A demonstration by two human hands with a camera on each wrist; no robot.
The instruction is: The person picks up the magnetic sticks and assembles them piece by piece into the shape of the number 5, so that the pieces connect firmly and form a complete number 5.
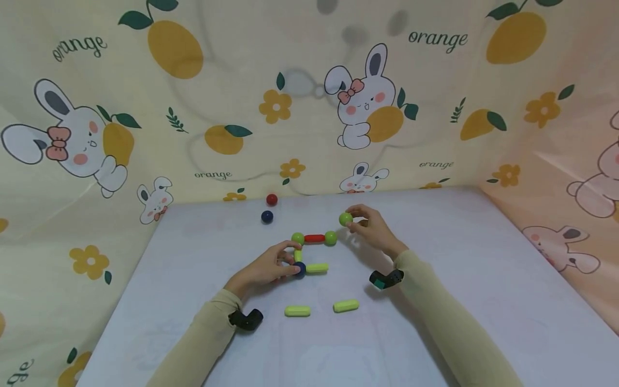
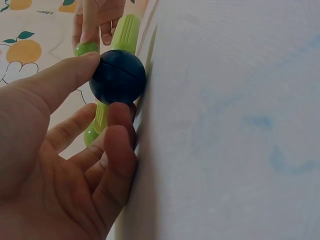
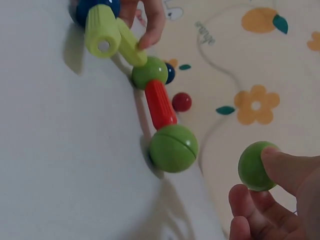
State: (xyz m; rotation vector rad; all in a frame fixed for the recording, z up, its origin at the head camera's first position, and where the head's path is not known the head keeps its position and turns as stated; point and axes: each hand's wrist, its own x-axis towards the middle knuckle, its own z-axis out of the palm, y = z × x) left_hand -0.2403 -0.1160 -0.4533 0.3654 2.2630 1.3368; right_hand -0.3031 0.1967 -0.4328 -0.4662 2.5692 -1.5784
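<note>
Lying on the table [image 1: 483, 279], two loose rods [image 1: 297, 311] sit in front of the joined pieces [image 1: 314, 238]; a red ball [image 1: 272, 200] and blue ball [image 1: 267, 216] rest beyond. Fingers curled, the left grip [image 1: 268, 263] pinches the joined corner ball [image 1: 301, 270]; the right grip [image 1: 374, 228], raised, pinches a green ball [image 1: 345, 219] above the table.
</note>
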